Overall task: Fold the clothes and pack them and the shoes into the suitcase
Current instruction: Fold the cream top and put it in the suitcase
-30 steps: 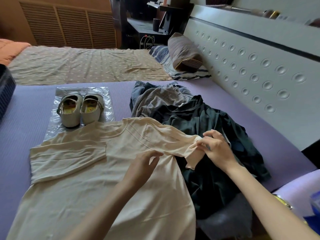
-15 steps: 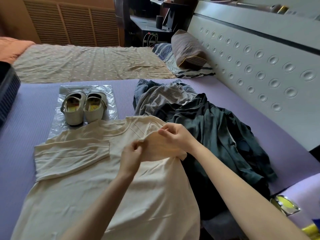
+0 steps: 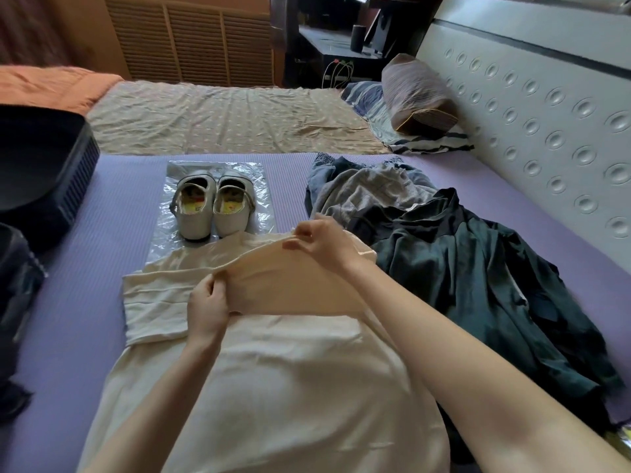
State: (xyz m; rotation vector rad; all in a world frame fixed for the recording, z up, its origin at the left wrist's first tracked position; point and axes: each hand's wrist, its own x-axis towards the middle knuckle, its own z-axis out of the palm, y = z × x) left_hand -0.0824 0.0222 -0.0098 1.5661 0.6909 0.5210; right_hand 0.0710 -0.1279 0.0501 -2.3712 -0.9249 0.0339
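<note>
On the purple mat (image 3: 85,268) spread over the bed, a cream shirt (image 3: 290,387) lay flat. Its long axis ran straight away from the person, collar end toward the shoes (image 3: 213,209). The left hand (image 3: 206,303) gripped the near end of the shirt's right sleeve (image 3: 290,288), fingers curled round the cloth. The right hand (image 3: 324,242) pinched the far end up by the shoulder, thumb and fingertips closed on the fabric. Between them the sleeve was lifted off the body panel, a band slanting from lower left to upper right. The opposite sleeve (image 3: 153,302) lay folded inward on the left side.

The coming move, I judged, turned on this: the held sleeve had to be laid across the shirt's long axis, toward the left. The left hand was the nearer to where it should land.

The shoes stood side by side on a clear plastic sheet (image 3: 259,175), just beyond the collar. A heap of unfolded dark clothes (image 3: 478,285) lay to the right, touching the shirt. A black suitcase (image 3: 47,172), partly out of view, sat well to the left.
</note>
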